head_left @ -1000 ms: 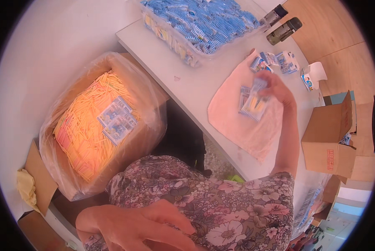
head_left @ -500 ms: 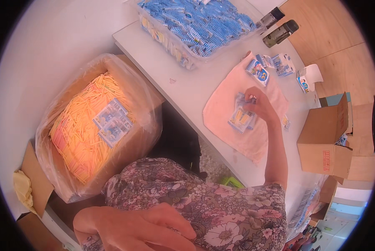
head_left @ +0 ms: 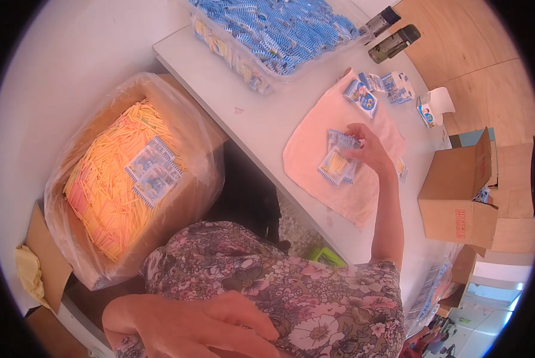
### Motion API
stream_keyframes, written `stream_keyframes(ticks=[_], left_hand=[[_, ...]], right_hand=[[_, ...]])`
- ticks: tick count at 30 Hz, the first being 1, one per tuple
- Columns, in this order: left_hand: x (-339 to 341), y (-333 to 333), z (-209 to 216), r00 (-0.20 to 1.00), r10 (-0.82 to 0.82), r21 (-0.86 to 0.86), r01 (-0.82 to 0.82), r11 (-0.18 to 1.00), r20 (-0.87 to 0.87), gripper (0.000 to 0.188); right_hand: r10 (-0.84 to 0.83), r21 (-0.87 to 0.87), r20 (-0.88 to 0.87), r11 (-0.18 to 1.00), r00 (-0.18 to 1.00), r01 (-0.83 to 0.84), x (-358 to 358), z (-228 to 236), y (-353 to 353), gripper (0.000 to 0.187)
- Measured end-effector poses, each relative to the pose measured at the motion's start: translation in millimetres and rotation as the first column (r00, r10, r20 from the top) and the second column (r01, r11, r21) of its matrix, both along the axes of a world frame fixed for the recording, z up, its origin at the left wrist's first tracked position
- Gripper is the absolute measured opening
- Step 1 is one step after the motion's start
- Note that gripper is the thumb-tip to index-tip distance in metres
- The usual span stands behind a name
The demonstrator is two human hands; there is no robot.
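My right hand (head_left: 366, 146) reaches over the table, thumb and finger curved apart at the edge of small clear packets (head_left: 338, 160) with blue striped ends and pale yellow sticks inside. These packets lie overlapping on a pink cloth (head_left: 306, 140). Near the lower edge, my left hand (head_left: 190, 325) rests in front of my flowered top, back upward, fingers stretched to the right; it holds nothing I can see. A blue and white printed packet (head_left: 361, 97) lies at the cloth's far end, beside more small packets (head_left: 397, 88).
A clear tub (head_left: 267, 80) full of blue striped packets stands at the back. Left of the table (head_left: 219, 89), a lined carton (head_left: 199, 161) holds many yellow and pink sticks, with a clear packet sheet (head_left: 154, 171) on top. Two bottles (head_left: 394, 43) and an open carton (head_left: 452, 206) stand right.
My right thumb and finger have spread farther apart beside the packets. The whole view has shifted slightly. My left hand stays where it was.
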State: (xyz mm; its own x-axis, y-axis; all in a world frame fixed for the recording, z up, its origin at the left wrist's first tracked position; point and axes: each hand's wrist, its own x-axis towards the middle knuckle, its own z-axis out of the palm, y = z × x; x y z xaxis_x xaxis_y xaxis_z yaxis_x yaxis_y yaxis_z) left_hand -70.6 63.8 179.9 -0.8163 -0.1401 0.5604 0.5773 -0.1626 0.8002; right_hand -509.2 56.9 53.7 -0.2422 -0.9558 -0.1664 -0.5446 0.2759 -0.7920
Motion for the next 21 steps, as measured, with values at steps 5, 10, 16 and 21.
stream_keyframes(ticks=[5,10,16,21], left_hand=[[-3,2,0,1.000,-0.001,0.010,0.001,1.000,0.003,0.033],[-4,5,3,1.000,0.025,-0.004,-0.025,1.000,-0.007,0.034],[-8,3,7,0.999,0.034,0.011,-0.034,0.999,0.010,0.031],[-7,2,10,1.000,0.015,-0.031,-0.015,0.999,0.009,0.030]], right_hand=[[0.054,0.120,-0.070,0.992,0.996,-0.045,4,-3,-2,0.058],[0.061,0.154,-0.133,0.987,0.989,-0.040,-3,-12,5,0.051],[0.045,-0.041,-0.217,0.998,0.975,-0.055,2,-10,13,0.046],[0.024,-0.109,0.164,0.994,0.986,-0.006,5,6,11,0.032]])
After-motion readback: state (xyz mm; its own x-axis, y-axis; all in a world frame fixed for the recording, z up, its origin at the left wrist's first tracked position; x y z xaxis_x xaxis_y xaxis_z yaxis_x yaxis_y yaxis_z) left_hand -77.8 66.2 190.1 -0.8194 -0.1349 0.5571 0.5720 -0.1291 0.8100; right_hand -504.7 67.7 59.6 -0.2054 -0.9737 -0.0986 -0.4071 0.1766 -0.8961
